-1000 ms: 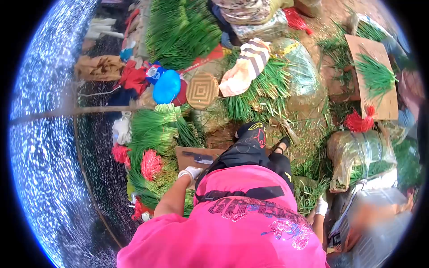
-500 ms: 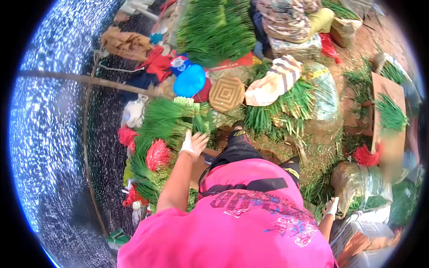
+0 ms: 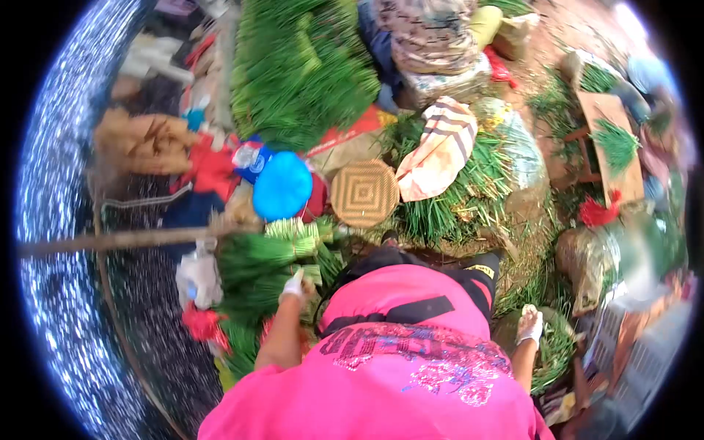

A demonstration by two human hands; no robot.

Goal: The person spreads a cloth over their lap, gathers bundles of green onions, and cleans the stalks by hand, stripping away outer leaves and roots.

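Beside bundles of long green stalks (image 3: 257,257) is my left hand (image 3: 297,286), in a white partial glove. Its blurred fingers look apart and hold nothing I can see. Out at my right side is my right hand (image 3: 529,324), also partly gloved in white, over a round heap of green stalks (image 3: 554,352). Its fingers are loosely bent with nothing visible in them. A woven round stool (image 3: 364,193) stands ahead of me, between a bright blue round object (image 3: 282,186) and a striped cloth (image 3: 440,150) lying on more stalks.
Another person (image 3: 429,37) sits at the top beside a large green pile (image 3: 301,73). A wooden board (image 3: 610,147) with stalks is at the right, near a second person. Wrapped bales (image 3: 583,264) and crates stand at the lower right. A pole (image 3: 125,240) crosses the left.
The view has shifted. I stand more upright, and my left hand has gone from the brown board up to the bundles, then slightly back. My right hand has moved up from beside the bale.
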